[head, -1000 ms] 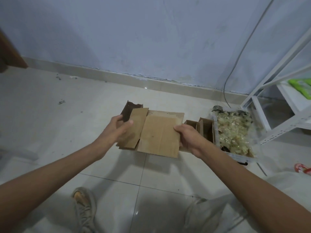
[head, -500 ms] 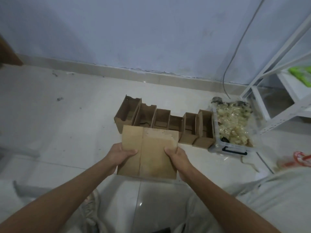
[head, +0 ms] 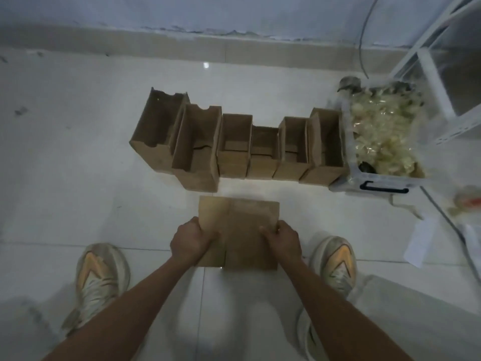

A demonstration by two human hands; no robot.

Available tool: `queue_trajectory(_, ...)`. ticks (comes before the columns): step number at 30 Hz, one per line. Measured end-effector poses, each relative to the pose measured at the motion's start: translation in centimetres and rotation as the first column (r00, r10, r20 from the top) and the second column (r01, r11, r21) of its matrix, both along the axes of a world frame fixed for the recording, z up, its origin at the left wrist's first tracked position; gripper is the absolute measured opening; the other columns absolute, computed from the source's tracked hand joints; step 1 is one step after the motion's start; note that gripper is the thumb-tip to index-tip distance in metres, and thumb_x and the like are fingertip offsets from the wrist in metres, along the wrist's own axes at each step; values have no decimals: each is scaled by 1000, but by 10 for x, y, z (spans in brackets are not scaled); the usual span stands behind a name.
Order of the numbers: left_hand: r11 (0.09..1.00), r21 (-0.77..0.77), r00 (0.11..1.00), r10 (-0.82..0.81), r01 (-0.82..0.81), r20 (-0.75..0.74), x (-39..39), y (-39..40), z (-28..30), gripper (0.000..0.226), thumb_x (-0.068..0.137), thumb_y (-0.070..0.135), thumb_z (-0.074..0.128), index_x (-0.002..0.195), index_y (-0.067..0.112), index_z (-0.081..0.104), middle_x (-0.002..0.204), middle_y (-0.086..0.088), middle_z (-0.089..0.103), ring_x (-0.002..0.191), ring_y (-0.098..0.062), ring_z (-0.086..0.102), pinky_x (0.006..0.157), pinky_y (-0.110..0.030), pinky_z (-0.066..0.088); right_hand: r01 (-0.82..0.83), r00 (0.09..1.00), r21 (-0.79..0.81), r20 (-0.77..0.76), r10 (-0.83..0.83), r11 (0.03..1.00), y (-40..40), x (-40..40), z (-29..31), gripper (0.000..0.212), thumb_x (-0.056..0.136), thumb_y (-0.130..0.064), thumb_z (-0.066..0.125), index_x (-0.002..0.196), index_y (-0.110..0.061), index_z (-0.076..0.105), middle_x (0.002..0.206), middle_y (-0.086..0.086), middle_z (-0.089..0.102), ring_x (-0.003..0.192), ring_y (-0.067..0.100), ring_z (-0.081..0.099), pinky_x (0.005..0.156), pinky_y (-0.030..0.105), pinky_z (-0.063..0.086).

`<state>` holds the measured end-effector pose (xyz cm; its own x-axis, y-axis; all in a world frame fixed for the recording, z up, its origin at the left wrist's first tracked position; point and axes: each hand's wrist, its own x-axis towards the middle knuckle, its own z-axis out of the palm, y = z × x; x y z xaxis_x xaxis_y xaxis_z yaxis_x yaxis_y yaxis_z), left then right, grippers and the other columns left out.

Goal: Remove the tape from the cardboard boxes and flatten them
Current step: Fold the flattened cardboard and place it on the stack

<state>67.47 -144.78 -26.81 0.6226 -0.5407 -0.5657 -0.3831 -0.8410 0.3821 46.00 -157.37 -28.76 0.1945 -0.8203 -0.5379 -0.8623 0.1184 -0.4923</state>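
A flattened brown cardboard box (head: pixel 239 220) lies low over the white tiled floor between my feet. My left hand (head: pixel 191 242) grips its left edge and my right hand (head: pixel 282 239) grips its right edge, thumbs on top. Beyond it, a row of several open cardboard boxes (head: pixel 234 149) stands side by side on the floor, open tops facing up. Whether the flat box touches the floor I cannot tell.
A clear plastic bin (head: pixel 374 183) full of crumpled tape stands right of the row. A white metal shelf frame (head: pixel 447 82) and a cable fill the right corner. My two shoes (head: pixel 100 277) (head: pixel 335 261) flank the flat box. Papers (head: pixel 421 243) lie at right.
The flattened box came down and toward me, from in front of the row to near the floor between my feet. My view tilted downward. Both hands kept their grip.
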Motion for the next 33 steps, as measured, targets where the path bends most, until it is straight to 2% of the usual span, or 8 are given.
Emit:
queue_trajectory(2, 998, 39, 998, -43, 41, 55, -1, -6, -19, 61, 78, 69, 71, 106, 19, 51, 101, -2, 62, 93, -28, 64, 76, -40, 55, -11, 998, -49, -60, 8, 999, -5, 5, -17, 45, 92, -55, 69, 107, -17, 50, 104, 9, 67, 99, 35, 66, 73, 41, 52)
queue_trajectory(7, 996, -89, 995, 10, -2, 99, -10, -4, -41, 71, 74, 50, 86, 114, 23, 34, 113, -2, 45, 97, -25, 53, 75, -47, 57, -25, 975, -113, -220, -1, 993, -3, 10, -26, 71, 83, -64, 73, 121, -17, 38, 116, 11, 56, 101, 37, 65, 72, 41, 51)
queue_trajectory(11, 999, -36, 997, -6, 8, 77, -2, -10, -50, 63, 72, 48, 88, 101, 24, 38, 98, -2, 54, 88, -28, 57, 72, -46, 56, -124, 944, 6, -308, 120, 992, -15, 13, -30, 62, 87, -66, 66, 121, -17, 53, 113, 10, 67, 103, 37, 68, 80, 41, 52)
queue_trajectory(14, 1000, -14, 997, -5, 6, 79, -1, -13, -50, 61, 71, 51, 88, 98, 25, 40, 95, 0, 55, 86, -26, 58, 72, -44, 57, -94, 960, 43, -261, 102, 995, -14, 20, -27, 46, 86, -63, 65, 103, -21, 69, 101, 6, 72, 91, 31, 70, 81, 40, 59)
queue_trajectory(18, 1000, 8, 998, -11, 11, 64, -3, -15, -45, 54, 72, 51, 86, 95, 27, 44, 94, 3, 55, 88, -23, 59, 72, -40, 56, 2, 981, 142, -192, 26, 990, -19, 21, -18, 41, 77, -56, 65, 86, -17, 72, 79, 4, 74, 73, 27, 73, 77, 40, 63)
queue_trajectory(24, 999, -24, 997, 22, -21, 67, -8, -3, -30, 49, 76, 55, 79, 98, 26, 46, 97, 4, 56, 87, -21, 60, 75, -42, 56, -11, 1000, 276, -14, 15, 961, -21, 13, -4, 26, 100, -28, 59, 87, -12, 74, 67, 3, 76, 55, 22, 75, 72, 46, 66)
queue_trajectory(27, 994, -57, 993, 97, -93, 64, -3, 0, -12, 52, 77, 66, 74, 99, 27, 47, 95, 6, 61, 85, -19, 62, 70, -36, 51, -28, 999, 241, 26, 22, 970, -26, 11, 21, 34, 103, -27, 50, 89, -7, 73, 69, 6, 76, 57, 26, 75, 63, 43, 65)
queue_trajectory(33, 977, -185, 983, 131, -107, 125, 23, -2, 36, 55, 82, 68, 75, 104, 24, 49, 90, 4, 65, 76, -14, 61, 62, -30, 48, -90, 994, 74, 69, 84, 993, -39, 29, 79, 37, 101, -31, 48, 81, -10, 72, 63, 4, 74, 61, 26, 75, 70, 47, 66)
